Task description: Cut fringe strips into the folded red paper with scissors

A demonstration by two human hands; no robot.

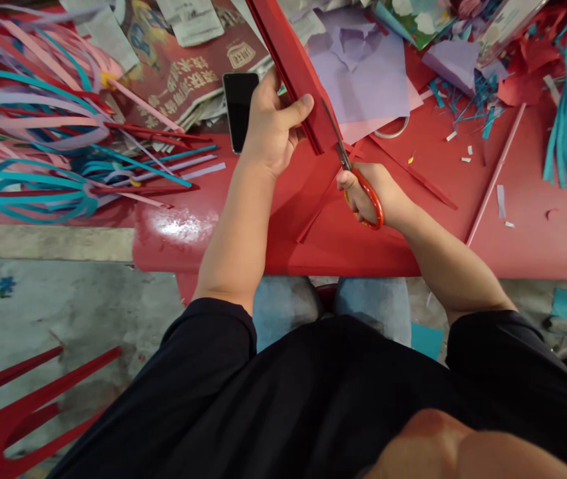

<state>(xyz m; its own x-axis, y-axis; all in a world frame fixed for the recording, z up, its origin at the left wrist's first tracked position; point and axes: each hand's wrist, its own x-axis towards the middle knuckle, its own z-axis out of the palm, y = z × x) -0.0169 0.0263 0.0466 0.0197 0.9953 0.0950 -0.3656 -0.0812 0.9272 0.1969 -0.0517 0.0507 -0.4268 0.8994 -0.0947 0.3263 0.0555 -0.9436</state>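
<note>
My left hand point(277, 120) grips a long folded piece of red paper point(308, 86), its thumb flat on the top face. The paper slants up and away, its far end cut off by the top of the view. In my right hand point(371, 189) is a pair of scissors point(371, 199) with orange-red handles. The blades lie along the right edge of the folded paper, near its lower end; whether they are apart is hard to see. Thin red paper strips point(418, 174) lie on the red table point(363, 249) beneath my hands.
Paper-strip lanterns point(64, 120) in pink, teal and lilac crowd the left. A black phone point(241, 110) lies beside my left wrist. Lilac paper point(363, 73), teal shreds point(473, 100), a teal tassel point(563, 126) and a pink stick point(498, 173) lie further right. A red chair point(8, 426) stands lower left.
</note>
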